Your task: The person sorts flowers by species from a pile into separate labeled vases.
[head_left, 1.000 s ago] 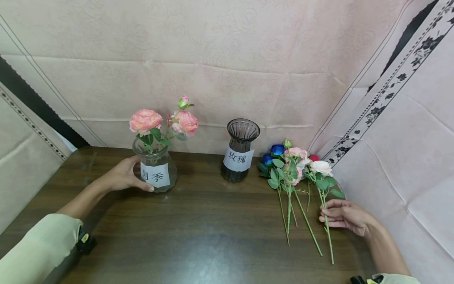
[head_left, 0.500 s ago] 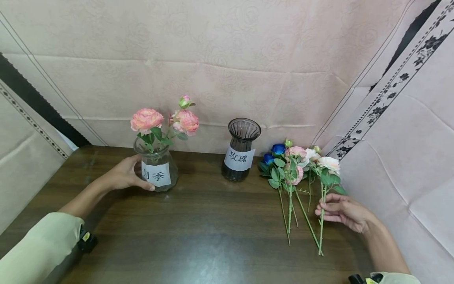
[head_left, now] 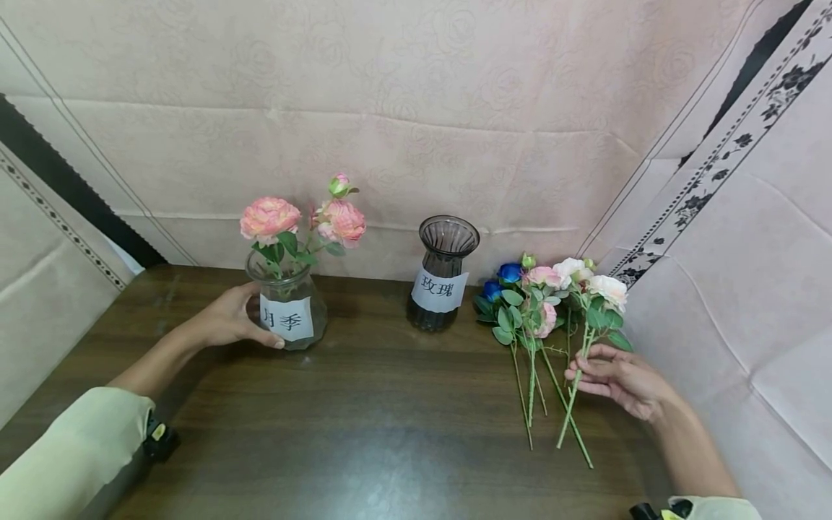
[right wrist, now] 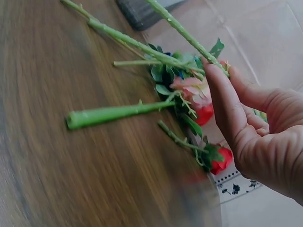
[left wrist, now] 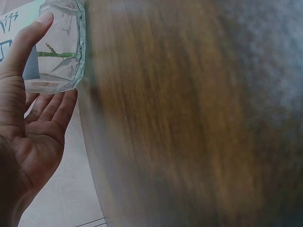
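Observation:
On the left side of the table, my left hand [head_left: 224, 321] grips a clear glass vase [head_left: 315, 318] that carries a white label with dark characters. Its thumb lies on the front, with the fingers at the side and behind. Two pink flower heads [head_left: 269, 219] and a bud rise out of this vase. At the right, my right hand [head_left: 620, 383] pinches the green stem [right wrist: 184, 35] of a white flower [head_left: 609, 291] between thumb and fingers. The stem slants, its lower end pointing down and left, over other stems.
A dark grey glass vase [head_left: 432, 292] with a label stands upright, back of centre. Beside it lies a bunch with blue flowers [head_left: 510, 272] and pink ones [head_left: 542, 277]. The right wrist view also has a red flower [right wrist: 221, 160]. Pale cloth [head_left: 403, 159] hangs behind the table.
My right hand has moved a little left and away from me with the white flower, and the stem's lower end has swung left. The left hand stays on the clear vase.

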A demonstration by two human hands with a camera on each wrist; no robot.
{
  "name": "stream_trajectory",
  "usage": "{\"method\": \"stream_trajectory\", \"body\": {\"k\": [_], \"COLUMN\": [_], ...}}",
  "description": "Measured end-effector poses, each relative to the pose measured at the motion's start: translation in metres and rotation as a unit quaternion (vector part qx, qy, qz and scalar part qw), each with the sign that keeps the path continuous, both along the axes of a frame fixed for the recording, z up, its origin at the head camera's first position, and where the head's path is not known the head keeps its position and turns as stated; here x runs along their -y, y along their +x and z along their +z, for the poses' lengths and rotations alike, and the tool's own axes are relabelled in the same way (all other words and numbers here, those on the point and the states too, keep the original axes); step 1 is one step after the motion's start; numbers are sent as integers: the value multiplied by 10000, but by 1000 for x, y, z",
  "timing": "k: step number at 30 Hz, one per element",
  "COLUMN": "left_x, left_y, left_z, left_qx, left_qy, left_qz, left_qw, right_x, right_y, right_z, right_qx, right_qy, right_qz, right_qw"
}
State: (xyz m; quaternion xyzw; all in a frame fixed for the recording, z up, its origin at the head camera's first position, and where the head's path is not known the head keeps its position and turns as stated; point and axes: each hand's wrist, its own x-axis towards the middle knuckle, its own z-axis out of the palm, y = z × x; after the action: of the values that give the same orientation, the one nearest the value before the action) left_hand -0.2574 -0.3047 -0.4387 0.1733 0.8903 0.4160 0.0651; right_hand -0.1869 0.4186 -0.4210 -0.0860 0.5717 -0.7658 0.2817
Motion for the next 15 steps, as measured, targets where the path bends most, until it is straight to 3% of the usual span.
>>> {"method": "stream_trajectory", "body": {"k": [10, 15], "left_x": [0, 2], "left_y": [0, -1], "left_z": [0, -2], "left_qx": [27, 32], "left_qy": [43, 106], "left_qz": [-30, -64], "left_qw": [10000, 9999], "right_x": [29, 43], "right_y": [-1, -1], "right_z": [4, 5], "right_qx": [-194, -292], "right_qy": [-288, -229], "right_qz": [-296, -658], "right_qw": [9990, 9971]}}
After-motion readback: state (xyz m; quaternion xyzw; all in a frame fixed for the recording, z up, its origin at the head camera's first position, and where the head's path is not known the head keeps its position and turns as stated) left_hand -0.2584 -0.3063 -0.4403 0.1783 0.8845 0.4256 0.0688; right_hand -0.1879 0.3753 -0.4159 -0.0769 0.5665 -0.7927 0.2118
